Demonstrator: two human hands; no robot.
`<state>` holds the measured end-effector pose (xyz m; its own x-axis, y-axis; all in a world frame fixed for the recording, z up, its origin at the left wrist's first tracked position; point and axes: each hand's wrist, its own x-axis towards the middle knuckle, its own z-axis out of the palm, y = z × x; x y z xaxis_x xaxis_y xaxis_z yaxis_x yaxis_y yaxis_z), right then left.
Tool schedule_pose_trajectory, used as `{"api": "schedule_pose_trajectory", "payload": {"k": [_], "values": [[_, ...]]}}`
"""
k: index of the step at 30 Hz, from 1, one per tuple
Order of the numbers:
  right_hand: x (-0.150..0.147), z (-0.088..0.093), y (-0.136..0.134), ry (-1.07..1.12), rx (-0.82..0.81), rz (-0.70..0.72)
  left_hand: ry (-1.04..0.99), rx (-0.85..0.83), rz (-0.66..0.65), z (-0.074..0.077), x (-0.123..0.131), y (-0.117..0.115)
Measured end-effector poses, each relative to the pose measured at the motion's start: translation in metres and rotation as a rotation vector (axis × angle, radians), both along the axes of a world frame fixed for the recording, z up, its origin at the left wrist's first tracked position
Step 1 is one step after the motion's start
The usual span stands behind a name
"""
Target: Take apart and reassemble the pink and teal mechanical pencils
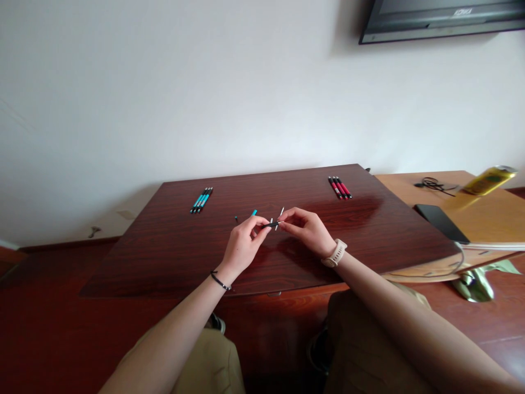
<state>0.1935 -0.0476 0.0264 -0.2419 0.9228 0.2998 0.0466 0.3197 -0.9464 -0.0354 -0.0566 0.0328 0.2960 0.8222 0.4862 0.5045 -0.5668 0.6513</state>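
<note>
Above the middle of the dark wood table [172, 246], my left hand [244, 241] pinches a short black pen part [270, 224] between thumb and fingertips. My right hand [305, 230] is closed at the other end of it, gripping a small light-coloured pen piece [281, 221]. Whether the two pieces are joined cannot be made out. Just behind the hands lie a thin white stick [282, 211], like a pen refill, and a blue pen barrel [254, 213], partly hidden by my left hand. A tiny dark piece with a blue end [236, 219] lies further left.
Several blue-and-black pens [201, 200] lie in a row at the back left, several red-and-black pens [339, 187] at the back right. On the lighter side table [418, 189] are a black cable [435, 185], a dark flat object [441, 223] and a yellow can [490, 180].
</note>
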Motion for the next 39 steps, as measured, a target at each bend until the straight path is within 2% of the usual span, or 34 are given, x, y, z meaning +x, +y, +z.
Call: {"api": "schedule_pose_trajectory", "payload": {"k": [3, 9, 11, 14, 18, 22, 26, 31, 39], "values": [[0.0, -0.001, 0.0, -0.029, -0.011, -0.004, -0.007, -0.01, 0.004, 0.0, 0.0, 0.0], [0.0, -0.005, 0.001, -0.097, -0.134, 0.002, -0.005, -0.004, -0.011, 0.0, 0.001, 0.0], [0.002, -0.004, 0.002, -0.057, -0.127, -0.007, -0.005, -0.005, -0.007, 0.0, 0.001, 0.0], [0.005, 0.0, 0.002, -0.017, -0.064, 0.069, -0.008, -0.004, 0.008, 0.0, 0.001, 0.001], [0.009, 0.003, 0.003, -0.05, -0.024, 0.107, -0.015, -0.001, 0.017, 0.0, 0.001, 0.0], [0.01, 0.001, 0.006, -0.133, -0.089, 0.122, -0.003, -0.006, 0.012, -0.001, 0.002, -0.001], [0.01, 0.001, 0.006, -0.09, -0.146, 0.095, -0.021, -0.013, -0.003, -0.002, 0.003, -0.002], [0.01, 0.003, 0.004, -0.039, -0.068, 0.125, -0.04, -0.015, -0.009, -0.001, 0.004, -0.002], [0.009, -0.001, 0.004, -0.178, -0.016, 0.092, -0.005, 0.017, -0.006, -0.002, 0.003, -0.002]]}}
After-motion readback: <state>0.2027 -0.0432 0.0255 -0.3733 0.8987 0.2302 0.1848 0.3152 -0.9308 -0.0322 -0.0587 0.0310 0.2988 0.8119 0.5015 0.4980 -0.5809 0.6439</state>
